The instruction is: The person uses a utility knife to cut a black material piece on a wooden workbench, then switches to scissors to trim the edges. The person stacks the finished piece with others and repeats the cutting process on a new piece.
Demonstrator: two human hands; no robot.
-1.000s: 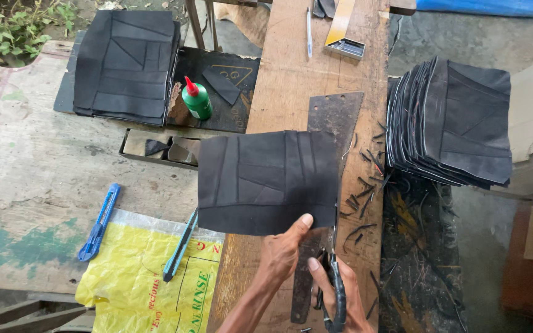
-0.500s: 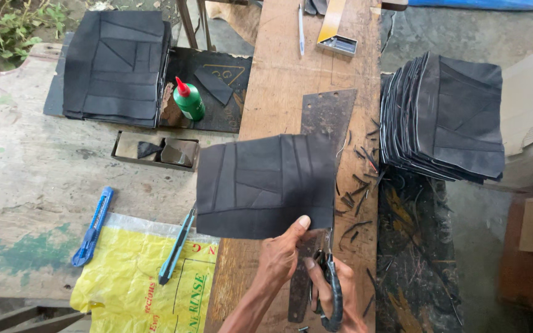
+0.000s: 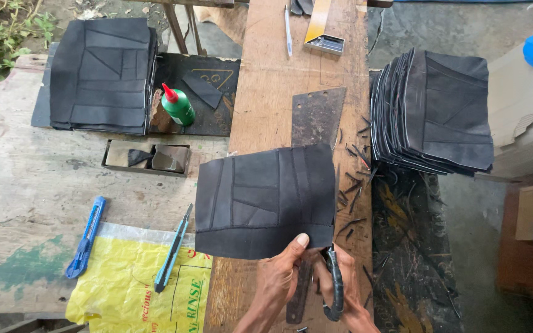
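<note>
- Left hand [image 3: 277, 280]: fingers pinching the lower edge of a black patchwork sheet [image 3: 265, 200], thumb lying on top; the sheet is lying over a wooden plank [image 3: 266, 92] at centre;
- Right hand [image 3: 347, 290]: fingers wrapping the handles of black scissors [image 3: 334, 287], blades meeting the sheet's lower right corner;
- At 12 o'clock of the sheet: a dark metal plate [image 3: 317, 114];
- At 2 o'clock: a stack of black sheets [image 3: 439, 111];
- At 10 o'clock: a green glue bottle [image 3: 177, 106] and a second stack [image 3: 103, 74];
- At 8 o'clock: two blue utility knives [image 3: 86, 237] [image 3: 173, 250] resting on the surface [image 3: 32, 179], one over a yellow bag [image 3: 128, 290].
</note>
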